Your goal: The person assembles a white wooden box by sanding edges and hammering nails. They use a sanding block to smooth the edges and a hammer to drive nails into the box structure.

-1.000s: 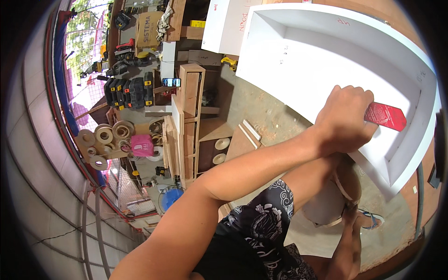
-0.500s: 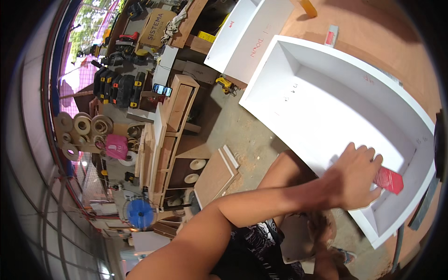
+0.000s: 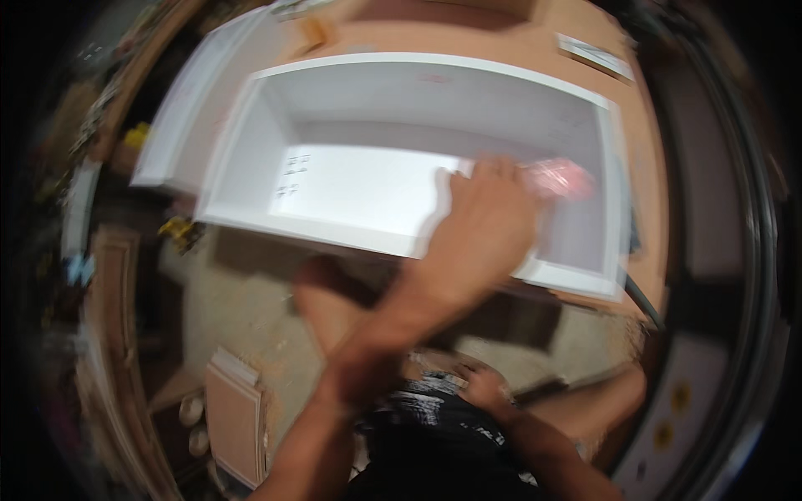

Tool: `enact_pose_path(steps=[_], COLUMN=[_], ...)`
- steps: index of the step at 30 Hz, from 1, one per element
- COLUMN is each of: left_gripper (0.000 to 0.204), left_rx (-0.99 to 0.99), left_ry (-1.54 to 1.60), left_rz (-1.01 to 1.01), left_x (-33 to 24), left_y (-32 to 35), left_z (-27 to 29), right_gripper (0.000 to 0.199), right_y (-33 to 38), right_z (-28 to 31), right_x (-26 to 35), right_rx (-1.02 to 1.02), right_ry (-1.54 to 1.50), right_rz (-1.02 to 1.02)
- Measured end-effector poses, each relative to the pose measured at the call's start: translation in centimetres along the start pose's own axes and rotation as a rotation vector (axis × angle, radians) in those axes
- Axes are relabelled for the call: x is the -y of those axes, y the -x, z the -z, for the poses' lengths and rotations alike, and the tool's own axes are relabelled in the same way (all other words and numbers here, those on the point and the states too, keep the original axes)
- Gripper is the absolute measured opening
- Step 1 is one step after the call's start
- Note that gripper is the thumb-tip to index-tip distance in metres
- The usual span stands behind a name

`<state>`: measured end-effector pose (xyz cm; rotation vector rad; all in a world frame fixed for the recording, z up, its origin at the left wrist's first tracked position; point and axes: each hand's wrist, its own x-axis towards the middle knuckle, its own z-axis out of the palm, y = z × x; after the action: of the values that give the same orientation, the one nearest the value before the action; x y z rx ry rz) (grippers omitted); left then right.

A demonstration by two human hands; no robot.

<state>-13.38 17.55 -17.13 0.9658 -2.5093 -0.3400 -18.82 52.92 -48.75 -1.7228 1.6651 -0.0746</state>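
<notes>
A white open-topped box (image 3: 334, 235) lies in front of me, with dark pencil marks on its inner floor. My left hand (image 3: 489, 221) reaches over its near wall, fingers closed round a red block-like thing (image 3: 565, 179). That thing sticks out to the right of the fingers, inside the right part of the box. Motion blurs it, and I cannot make out its exact kind. Low in the view, my right hand (image 3: 487, 388) is at my lap, close to my dark patterned clothing. Its fingers are too smeared to read.
The box stands on a brown wooden worktop (image 3: 368, 35). A second white box (image 3: 196, 108) is beside it on the left, with an orange object (image 3: 314, 35) behind. A pale bar (image 3: 595, 56) lies at the far right. A wooden panel (image 3: 234, 422) is on the floor.
My view has swung round toward the box, which now appears more level and central. My left hand still grips the red thing inside it. My right arm shows more plainly now.
</notes>
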Motion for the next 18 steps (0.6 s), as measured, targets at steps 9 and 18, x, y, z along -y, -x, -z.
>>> enact_pose_path(steps=[9,18], left_gripper=[0.037,0.033], left_rx=[-0.261,0.542], left_ry=[0.637,1.731], left_rz=[0.038,-0.322], left_x=[-1.4,-6.5], left_y=[-3.6,-9.3], left_z=[1.7,3.5], right_gripper=[0.053,0.017], right_y=[-3.2,6.8], right_z=[8.4,33.3], right_x=[0.9,2.5], right_rx=[0.332,-0.998], right_ry=[0.091,-0.680], right_rz=[-0.333,-0.152])
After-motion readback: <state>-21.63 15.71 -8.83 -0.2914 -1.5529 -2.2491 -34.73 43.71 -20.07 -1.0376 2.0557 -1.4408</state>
